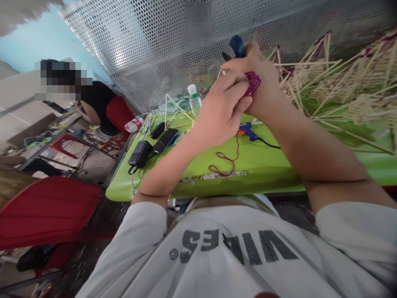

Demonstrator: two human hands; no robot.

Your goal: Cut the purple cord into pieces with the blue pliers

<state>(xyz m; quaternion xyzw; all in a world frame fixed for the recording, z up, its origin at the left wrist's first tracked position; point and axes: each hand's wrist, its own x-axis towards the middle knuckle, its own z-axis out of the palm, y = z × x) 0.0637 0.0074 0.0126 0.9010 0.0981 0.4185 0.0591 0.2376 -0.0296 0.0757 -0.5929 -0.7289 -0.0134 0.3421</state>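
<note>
Both my hands are raised together above a lime-green table (266,165). My right hand (257,80) is closed around a dark blue tool (237,44) that sticks up from the fist, with purple yarn (252,80) wrapped over its fingers. My left hand (221,109) presses against it, its fingers curled and pinching the yarn. A strand of the same yarn (228,159) hangs down and loops on the table. A blue glue gun (248,130) lies on the table just beneath my hands.
Wooden stick frames (341,82) are piled at the right. Phones and a black adapter (141,152), two water bottles (194,99) and a stick pyramid (176,111) sit at the far left of the table. A perforated metal screen (149,54) stands behind. A person (96,105) sits at left near red chairs (46,209).
</note>
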